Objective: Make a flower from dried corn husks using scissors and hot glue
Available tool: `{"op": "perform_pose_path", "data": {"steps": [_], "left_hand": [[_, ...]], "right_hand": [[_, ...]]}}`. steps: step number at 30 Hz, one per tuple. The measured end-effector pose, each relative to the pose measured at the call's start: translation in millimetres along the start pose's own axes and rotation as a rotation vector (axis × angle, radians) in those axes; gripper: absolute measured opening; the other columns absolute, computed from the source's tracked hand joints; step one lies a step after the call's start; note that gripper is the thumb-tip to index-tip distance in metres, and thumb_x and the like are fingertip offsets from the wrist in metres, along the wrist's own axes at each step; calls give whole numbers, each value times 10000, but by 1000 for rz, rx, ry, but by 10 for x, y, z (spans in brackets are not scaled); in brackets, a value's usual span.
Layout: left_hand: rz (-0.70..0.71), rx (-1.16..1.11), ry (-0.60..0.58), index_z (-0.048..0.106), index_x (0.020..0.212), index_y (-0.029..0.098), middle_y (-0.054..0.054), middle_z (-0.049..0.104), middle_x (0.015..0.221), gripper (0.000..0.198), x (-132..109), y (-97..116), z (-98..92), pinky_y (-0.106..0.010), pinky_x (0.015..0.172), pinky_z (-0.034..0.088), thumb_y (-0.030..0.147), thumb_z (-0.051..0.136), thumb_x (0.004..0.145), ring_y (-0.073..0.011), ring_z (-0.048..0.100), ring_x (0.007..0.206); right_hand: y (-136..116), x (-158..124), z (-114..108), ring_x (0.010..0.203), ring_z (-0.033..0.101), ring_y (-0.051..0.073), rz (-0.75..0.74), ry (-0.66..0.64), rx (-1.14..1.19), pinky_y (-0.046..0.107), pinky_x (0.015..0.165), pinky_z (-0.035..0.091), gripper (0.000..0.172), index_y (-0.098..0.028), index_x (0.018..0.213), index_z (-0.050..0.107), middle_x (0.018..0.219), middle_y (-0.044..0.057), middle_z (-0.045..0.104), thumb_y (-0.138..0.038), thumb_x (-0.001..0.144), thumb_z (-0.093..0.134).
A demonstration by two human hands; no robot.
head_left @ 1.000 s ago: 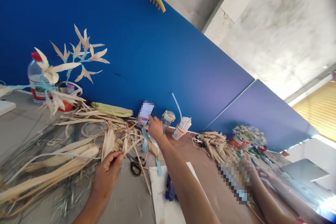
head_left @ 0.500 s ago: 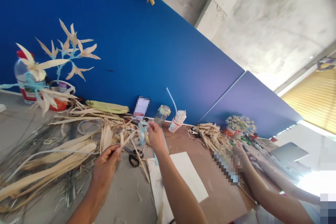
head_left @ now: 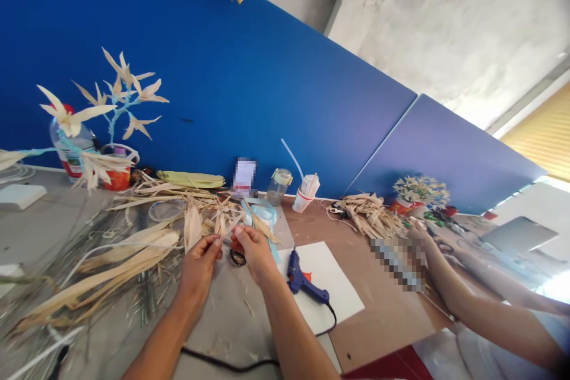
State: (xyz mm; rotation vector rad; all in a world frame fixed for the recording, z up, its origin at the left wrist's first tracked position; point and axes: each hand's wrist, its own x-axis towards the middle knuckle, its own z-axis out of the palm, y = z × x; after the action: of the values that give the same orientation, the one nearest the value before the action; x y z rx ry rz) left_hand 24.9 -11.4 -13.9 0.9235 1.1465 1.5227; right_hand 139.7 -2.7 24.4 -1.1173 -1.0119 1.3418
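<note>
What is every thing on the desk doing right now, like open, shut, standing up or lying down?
left hand, grip pinching the husk strip.
right hand, grip pinching the husk strip.
glue gun, lying on the white sheet.
jar, upright, shut.
cup, upright.
scissors, lying flat, partly hidden.

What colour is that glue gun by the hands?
Blue. The glue gun lies on the white sheet, clearest in the head view.
</note>
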Motion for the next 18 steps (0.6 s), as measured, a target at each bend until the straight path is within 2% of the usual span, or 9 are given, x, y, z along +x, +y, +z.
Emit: {"op": "perform_pose_path", "data": {"steps": [6,10,12,15,18], "left_hand": [[-5,41,-14,699,813,142,-6,601,605,481,24,-68,-12,-254,552,409,567,730,591,-144,531,578],[0,48,-15,700,816,147,-1,599,606,451,29,-62,-29,-258,554,411,544,734,606,-145,524,573],[8,49,9,697,831,150,2,597,609,445,38,-50,-48,-257,559,413,536,734,612,-144,523,576],[22,42,55,690,847,155,9,586,606,444,61,-42,-78,-254,562,412,536,730,623,-141,522,578],[53,26,87,684,835,156,14,574,596,437,82,-50,-93,-250,551,403,540,727,630,-136,516,570]], "right_hand": [[57,41,4,562,461,105,-28,-11,1,222,561,364,225,-197,691,576,614,-36,512,-416,733,601],[79,55,-57,570,489,117,-41,-9,-93,222,547,375,221,-196,751,600,620,-31,527,-411,783,556],[76,52,-117,651,551,142,-138,32,-267,241,607,422,203,-188,827,634,704,0,599,-354,819,518],[68,45,-206,854,604,189,-346,153,-716,284,786,445,217,-163,924,680,900,71,672,-194,818,493],[67,34,-250,881,620,202,-371,155,-1076,278,800,432,259,-155,931,713,947,105,684,-118,815,485]]}}
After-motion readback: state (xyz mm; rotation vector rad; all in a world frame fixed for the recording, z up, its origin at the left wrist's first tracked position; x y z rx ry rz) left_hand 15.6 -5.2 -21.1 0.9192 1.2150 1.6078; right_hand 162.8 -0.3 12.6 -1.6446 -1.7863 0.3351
